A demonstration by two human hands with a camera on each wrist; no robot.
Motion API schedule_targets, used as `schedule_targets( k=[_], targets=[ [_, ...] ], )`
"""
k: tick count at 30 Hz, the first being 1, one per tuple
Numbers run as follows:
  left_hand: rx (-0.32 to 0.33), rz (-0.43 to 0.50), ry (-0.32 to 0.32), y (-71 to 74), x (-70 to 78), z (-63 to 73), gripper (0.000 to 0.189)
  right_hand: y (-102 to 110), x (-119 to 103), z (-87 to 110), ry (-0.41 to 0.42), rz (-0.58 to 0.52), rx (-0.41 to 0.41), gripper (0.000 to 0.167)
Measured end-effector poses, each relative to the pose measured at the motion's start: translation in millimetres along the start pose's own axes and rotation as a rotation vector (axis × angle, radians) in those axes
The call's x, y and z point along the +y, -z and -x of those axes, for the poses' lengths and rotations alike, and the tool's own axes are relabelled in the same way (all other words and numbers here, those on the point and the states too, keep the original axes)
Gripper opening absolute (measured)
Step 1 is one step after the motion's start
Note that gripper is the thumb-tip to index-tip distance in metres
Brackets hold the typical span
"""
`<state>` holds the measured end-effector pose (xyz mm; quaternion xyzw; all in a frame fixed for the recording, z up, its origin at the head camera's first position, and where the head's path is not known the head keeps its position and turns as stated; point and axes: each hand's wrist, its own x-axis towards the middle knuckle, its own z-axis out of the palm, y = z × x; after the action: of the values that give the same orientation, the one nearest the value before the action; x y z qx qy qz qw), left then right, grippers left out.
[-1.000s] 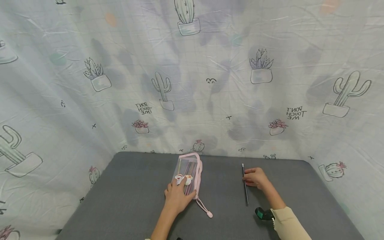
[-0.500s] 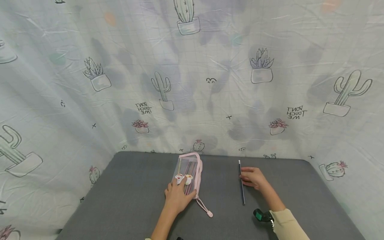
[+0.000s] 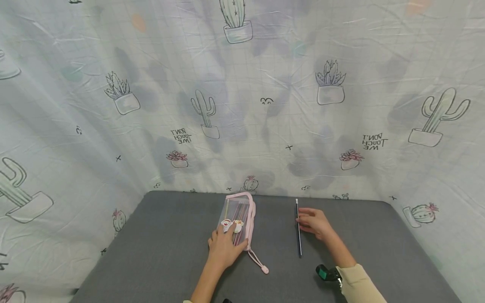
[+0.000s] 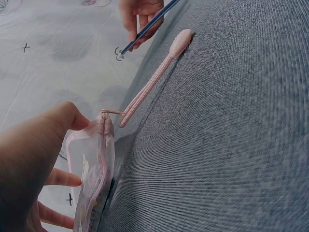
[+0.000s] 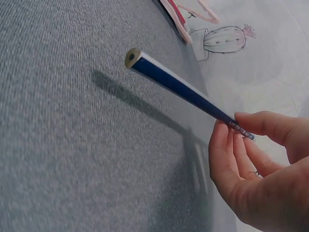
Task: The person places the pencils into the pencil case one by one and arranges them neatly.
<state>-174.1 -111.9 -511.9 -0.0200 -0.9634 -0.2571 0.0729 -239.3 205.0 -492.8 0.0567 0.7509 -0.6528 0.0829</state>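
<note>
A clear pencil case (image 3: pixel 235 207) with pink trim and cartoon figures lies on the grey surface, with several thin coloured sticks showing through it. My left hand (image 3: pixel 223 252) rests on its near part, fingers spread over the top and thumb at the zipper edge (image 4: pixel 102 159). To the right, my right hand (image 3: pixel 314 224) pinches a dark blue pencil (image 3: pixel 299 242) between thumb and fingers. In the right wrist view the pencil (image 5: pixel 181 92) is held above the surface, its flat unsharpened end toward the camera and a shadow below. Its white-tipped end points away from me.
The case's pink wrist strap (image 3: pixel 259 261) trails toward me on the grey tabletop (image 3: pixel 170 248). A pale curtain (image 3: pixel 265 126) printed with cacti hangs behind and at both sides. A black and green device (image 3: pixel 326 273) sits at my right wrist.
My right hand has moved left with the pencil, bringing it closer to the pencil case. The left hand and the case have stayed in place.
</note>
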Motion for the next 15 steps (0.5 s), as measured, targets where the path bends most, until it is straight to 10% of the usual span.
schedule_targets(
  k=[15],
  targets=[
    [-0.015, -0.010, 0.006, 0.9, 0.7, -0.9, 0.069, -20.1, -2.3, -3.1, 0.038, -0.043, 0.011, 0.053]
  ],
)
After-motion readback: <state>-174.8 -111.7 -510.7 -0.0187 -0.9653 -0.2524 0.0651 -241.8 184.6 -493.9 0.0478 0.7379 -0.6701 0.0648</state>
